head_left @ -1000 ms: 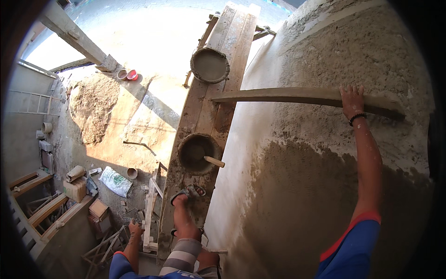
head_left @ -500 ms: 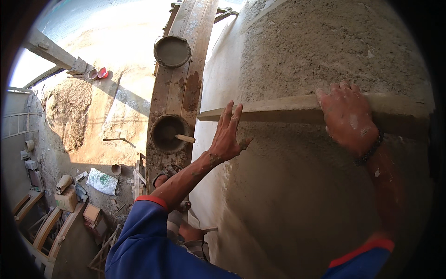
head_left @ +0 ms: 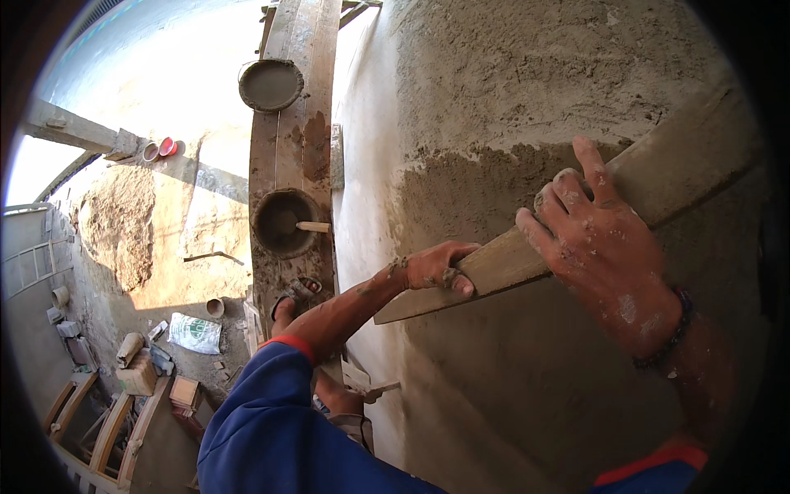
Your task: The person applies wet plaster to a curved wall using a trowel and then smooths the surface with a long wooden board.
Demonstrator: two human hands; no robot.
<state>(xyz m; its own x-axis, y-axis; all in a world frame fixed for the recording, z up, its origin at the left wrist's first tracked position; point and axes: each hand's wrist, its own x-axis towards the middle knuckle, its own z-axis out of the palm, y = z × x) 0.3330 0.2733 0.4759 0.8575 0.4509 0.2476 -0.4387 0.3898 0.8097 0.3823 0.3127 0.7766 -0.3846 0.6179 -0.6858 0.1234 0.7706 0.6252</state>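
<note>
A long wooden straightedge (head_left: 502,267) lies slanted across the plastered wall (head_left: 461,193), its right end higher than its left. My left hand (head_left: 440,267) grips it near the left end, thumb on the near face and fingers over the upper edge. Farther right, my right hand (head_left: 613,239) is on the same straightedge, fingers loosely bent over its upper edge and the index finger lifted. Both hands are spattered with mortar. Just above the straightedge the mortar is darker and damp; higher up it is rough and lighter.
A plank scaffold (head_left: 317,136) runs along the wall's left, carrying a bucket of grey mix (head_left: 271,86) and a second bucket (head_left: 285,222) with a wooden-handled tool. My sandalled foot (head_left: 285,309) stands on it. Far below are a white sack (head_left: 196,333), a sand pile (head_left: 115,222) and wooden frames (head_left: 111,432).
My left hand has gone from spread fingers to gripping the straightedge. Its left end has swung down and its right end up. The view has shifted, and a damp mortar band shows above it.
</note>
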